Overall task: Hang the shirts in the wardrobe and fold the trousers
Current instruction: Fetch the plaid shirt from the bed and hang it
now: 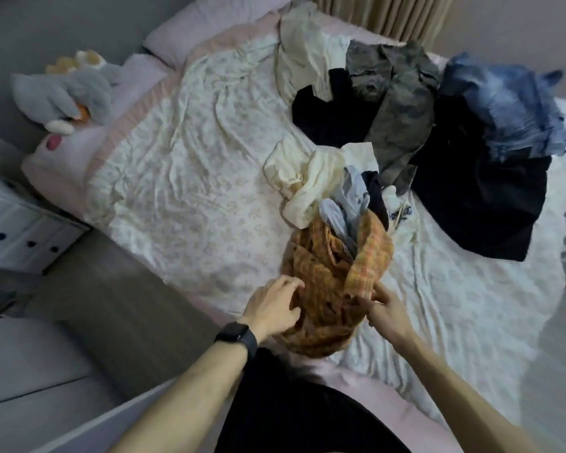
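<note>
A bed (183, 178) with a rumpled pale floral sheet fills the room's middle. Pink pillows (190, 31) and a grey plush toy (69, 93) lie far beyond the fingers (293, 287) to their left, with a white drawer unit (17, 230) on the floor at the left and a beige curtain (389, 14) behind the bed. The orange checked shirt (324, 289) lies bunched at the near edge, between both hands. Its long axis runs away from the person, tilting slightly right towards the heap. The left hand (275, 308) curls its fingers into the shirt's left side, and the right hand (386, 317) pinches a fold on its right. Just beyond the fingertips lie a cream garment (307, 178) and a grey-blue garment (350, 197). Farther off to the right are camouflage trousers (399, 103), dark clothes (477, 197) and blue denim (510, 106).
</note>
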`<state>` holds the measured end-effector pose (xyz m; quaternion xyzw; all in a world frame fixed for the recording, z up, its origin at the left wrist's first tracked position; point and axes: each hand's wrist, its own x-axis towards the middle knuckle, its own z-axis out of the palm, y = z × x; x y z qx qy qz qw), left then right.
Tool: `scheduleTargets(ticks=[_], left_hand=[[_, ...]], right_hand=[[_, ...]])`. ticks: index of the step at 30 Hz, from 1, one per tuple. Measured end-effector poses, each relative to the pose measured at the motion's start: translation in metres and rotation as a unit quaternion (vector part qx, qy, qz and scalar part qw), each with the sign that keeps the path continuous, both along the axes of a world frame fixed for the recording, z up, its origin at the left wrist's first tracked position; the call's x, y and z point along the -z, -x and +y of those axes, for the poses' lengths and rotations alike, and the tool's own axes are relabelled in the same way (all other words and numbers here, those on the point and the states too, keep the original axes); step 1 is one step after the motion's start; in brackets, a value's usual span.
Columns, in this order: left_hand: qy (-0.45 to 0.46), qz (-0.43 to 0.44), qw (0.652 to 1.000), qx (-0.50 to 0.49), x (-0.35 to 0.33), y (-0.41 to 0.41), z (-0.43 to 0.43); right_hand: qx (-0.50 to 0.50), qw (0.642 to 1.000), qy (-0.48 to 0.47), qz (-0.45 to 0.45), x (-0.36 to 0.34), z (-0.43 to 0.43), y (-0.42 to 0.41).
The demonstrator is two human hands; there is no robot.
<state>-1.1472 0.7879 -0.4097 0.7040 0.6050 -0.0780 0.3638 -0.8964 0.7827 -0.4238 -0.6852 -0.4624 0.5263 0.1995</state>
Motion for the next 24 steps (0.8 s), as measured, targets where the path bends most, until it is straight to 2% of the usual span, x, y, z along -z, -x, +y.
scheduleTargets(ticks=[2, 4, 8, 11, 13, 16, 19, 21, 24], left_hand=[[-0.050, -0.018, 0.999, 0.001, -0.009, -0.016, 0.020], [-0.095, -0.022, 0.994, 0.044, -0.017, -0.038, 0.037], [-0.167, 0.039, 0.959, 0.227, -0.017, -0.079, 0.050], [-0.168, 0.060, 0.923, 0.341, -0.008, -0.112, 0.045], [-0.169, 0.053, 0.907, 0.383, -0.004, -0.128, 0.044], [-0.187, 0.039, 0.903, 0.386, -0.001, -0.134, 0.051], [-0.200, 0.062, 0.902, 0.378, -0.019, -0.134, 0.066], [-0.194, 0.043, 0.922, 0.333, -0.042, -0.136, 0.080], [-0.207, -0.005, 0.951, 0.229, -0.084, -0.136, 0.114]], right_hand=[[-0.065, 0.998, -0.004, -0.019, -0.002, -0.025, -0.008], [-0.108, 0.993, -0.014, -0.038, -0.005, -0.044, -0.016], [-0.155, 0.986, -0.023, -0.057, -0.015, -0.058, -0.028], [-0.196, 0.976, -0.006, -0.096, -0.019, -0.063, -0.042], [-0.202, 0.972, -0.004, -0.116, -0.025, -0.065, -0.055], [-0.162, 0.979, 0.028, -0.120, -0.035, -0.064, -0.073], [-0.069, 0.989, 0.048, -0.125, -0.045, -0.056, -0.092], [0.002, 0.992, 0.046, -0.116, -0.054, -0.037, -0.098], [0.091, 0.991, -0.029, -0.094, -0.079, 0.007, -0.093]])
